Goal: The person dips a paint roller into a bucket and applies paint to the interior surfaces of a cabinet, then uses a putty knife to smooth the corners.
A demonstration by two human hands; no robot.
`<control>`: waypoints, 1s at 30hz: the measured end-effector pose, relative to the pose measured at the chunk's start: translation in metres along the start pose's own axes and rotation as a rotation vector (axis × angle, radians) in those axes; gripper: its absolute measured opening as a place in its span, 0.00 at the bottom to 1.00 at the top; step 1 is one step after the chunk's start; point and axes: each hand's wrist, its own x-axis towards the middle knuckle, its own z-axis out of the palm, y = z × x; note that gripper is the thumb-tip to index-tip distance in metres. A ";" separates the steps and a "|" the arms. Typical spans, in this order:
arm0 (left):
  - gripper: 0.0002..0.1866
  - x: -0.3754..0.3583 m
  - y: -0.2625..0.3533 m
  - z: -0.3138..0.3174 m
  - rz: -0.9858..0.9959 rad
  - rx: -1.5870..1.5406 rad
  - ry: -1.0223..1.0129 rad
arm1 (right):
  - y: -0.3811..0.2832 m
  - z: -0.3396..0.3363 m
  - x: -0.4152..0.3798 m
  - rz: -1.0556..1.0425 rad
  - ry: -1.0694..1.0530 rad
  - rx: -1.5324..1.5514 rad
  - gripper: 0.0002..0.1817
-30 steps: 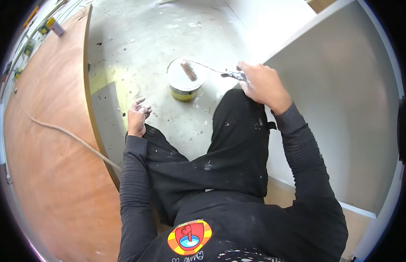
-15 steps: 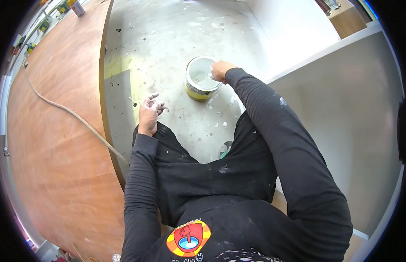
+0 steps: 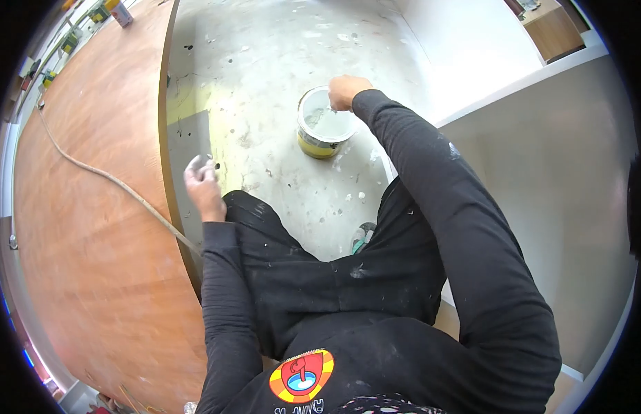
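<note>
A bucket [image 3: 320, 147] is seen beneath the right hand's fingers [image 3: 335, 98], whose grip cannot be told; the left hand [image 3: 204, 185] is held loosely uncurled.

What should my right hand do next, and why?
Perhaps lift your right hand slightly, letting any excess drip back: it is low at the right edge of the bucket, by the whitish contents; anything it grips is mostly hidden.

Wooden board [image 3: 93, 269] — pale cord [image 3: 119, 183] across it.

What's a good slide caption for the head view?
Right hand at the bucket on the floor, left hand near the board.
</note>
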 end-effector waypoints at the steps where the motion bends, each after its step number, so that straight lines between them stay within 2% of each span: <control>1: 0.19 0.010 -0.010 -0.015 0.000 -0.003 -0.007 | -0.003 -0.009 -0.009 -0.012 0.009 0.030 0.15; 3: 0.20 0.028 -0.041 -0.043 -0.038 0.239 0.125 | -0.008 -0.025 -0.019 0.005 0.014 0.037 0.15; 4: 0.20 0.032 -0.058 -0.054 -0.038 0.240 0.119 | -0.009 -0.028 -0.021 0.016 0.022 0.043 0.15; 6: 0.27 0.037 -0.093 -0.069 -0.134 0.514 0.119 | -0.011 -0.024 -0.016 0.005 0.013 0.010 0.15; 7: 0.27 0.037 -0.112 -0.073 -0.133 0.514 0.116 | -0.012 -0.019 -0.013 -0.010 0.004 -0.028 0.15; 9: 0.35 0.037 -0.138 -0.078 -0.126 0.870 0.046 | -0.009 0.006 -0.002 -0.034 -0.008 -0.021 0.15; 10: 0.35 0.036 -0.137 -0.077 -0.123 0.867 0.047 | -0.004 0.028 0.007 -0.062 -0.019 -0.012 0.15; 12: 0.42 0.030 -0.132 -0.076 -0.241 1.089 -0.061 | -0.006 0.038 -0.001 -0.009 0.044 0.050 0.15; 13: 0.36 0.029 -0.130 -0.077 -0.243 1.209 -0.123 | -0.002 0.037 -0.002 0.004 -0.034 0.053 0.15; 14: 0.36 0.030 -0.135 -0.078 -0.245 1.208 -0.127 | -0.005 0.020 -0.015 0.019 -0.111 0.055 0.15; 16: 0.29 0.033 -0.155 -0.078 -0.331 1.341 -0.115 | -0.008 0.005 -0.018 -0.015 -0.121 -0.013 0.14; 17: 0.29 0.040 -0.176 -0.084 -0.328 1.339 -0.121 | -0.006 0.005 -0.008 0.038 -0.180 0.066 0.14; 18: 0.26 0.050 -0.202 -0.093 -0.376 1.331 -0.243 | -0.005 0.005 -0.004 0.091 -0.238 0.144 0.14; 19: 0.25 0.056 -0.216 -0.098 -0.425 1.321 -0.364 | -0.006 0.005 -0.008 0.027 -0.216 0.109 0.14; 20: 0.25 0.055 -0.219 -0.097 -0.423 1.317 -0.365 | 0.003 0.029 0.005 -0.169 -0.062 -0.112 0.13; 22: 0.23 0.053 -0.223 -0.095 -0.317 1.355 -0.333 | 0.009 0.066 0.011 -0.051 0.105 0.062 0.13; 24: 0.21 0.045 -0.213 -0.086 -0.262 1.399 -0.345 | 0.003 0.041 0.000 -0.039 0.049 0.025 0.13; 26: 0.21 0.041 -0.213 -0.083 -0.201 1.580 -0.302 | -0.003 0.010 -0.004 0.060 -0.215 -0.019 0.14; 28: 0.20 0.040 -0.217 -0.081 -0.209 1.603 -0.293 | -0.008 -0.008 -0.016 0.054 -0.230 -0.050 0.13; 30: 0.20 0.038 -0.209 -0.074 -0.216 1.617 -0.278 | -0.003 0.002 -0.011 0.042 -0.084 0.115 0.13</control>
